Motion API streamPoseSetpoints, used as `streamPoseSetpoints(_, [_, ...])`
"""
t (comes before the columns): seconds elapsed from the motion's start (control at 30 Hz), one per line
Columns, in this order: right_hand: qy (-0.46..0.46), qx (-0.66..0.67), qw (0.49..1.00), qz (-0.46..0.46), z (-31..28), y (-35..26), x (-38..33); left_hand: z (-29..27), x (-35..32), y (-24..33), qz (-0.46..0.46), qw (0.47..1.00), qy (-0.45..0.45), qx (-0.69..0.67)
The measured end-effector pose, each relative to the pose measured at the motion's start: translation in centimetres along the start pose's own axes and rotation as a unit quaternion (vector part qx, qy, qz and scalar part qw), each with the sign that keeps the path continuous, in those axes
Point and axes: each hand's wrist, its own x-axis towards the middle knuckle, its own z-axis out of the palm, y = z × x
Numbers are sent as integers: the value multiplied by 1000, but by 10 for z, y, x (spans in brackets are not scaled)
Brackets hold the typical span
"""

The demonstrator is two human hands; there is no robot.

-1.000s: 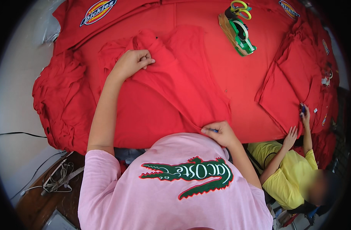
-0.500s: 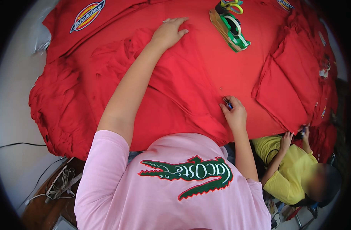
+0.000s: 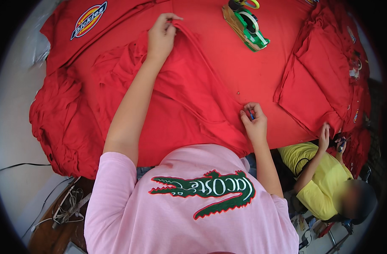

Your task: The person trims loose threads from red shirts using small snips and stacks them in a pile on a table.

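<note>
A red garment (image 3: pixel 197 99) lies loosely spread and wrinkled in front of me. At its far edge my left hand (image 3: pixel 161 38) pinches the fabric and holds that edge slightly raised, drawing a long slanting fold toward my right side. Near the garment's right corner, my right hand (image 3: pixel 255 122) is closed around small blue thread snips (image 3: pixel 251 116). Only a bit of blue and a dark tip of the snips show between the fingers. The fingertips of this hand are close to the fabric; whether they also grip it I cannot tell.
A green tape dispenser (image 3: pixel 248 31) and yellow-handled scissors (image 3: pixel 250 4) lie at the far side. More red garments are heaped at left (image 3: pixel 60 122) and right (image 3: pixel 316 76). A co-worker in a yellow shirt (image 3: pixel 322 188) sits at right, handling red cloth. Cables (image 3: pixel 70 207) lie lower left.
My left hand has gone from resting spread on the cloth to pinching its edge, moving left and lifting a fold. My right hand stays nearly in place. The co-worker's hands have shifted.
</note>
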Motion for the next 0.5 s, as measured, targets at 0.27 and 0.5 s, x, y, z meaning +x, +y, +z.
streamPoseSetpoints(0.27, [-92, -62, 990, -90, 6, -46, -41, -99, -91, -2, 6, 988, 70, -138])
streamPoseSetpoints(0.5, [-278, -44, 956, -83, 23, -47, -65, -125, -130, -42, -75, 984, 89, -137])
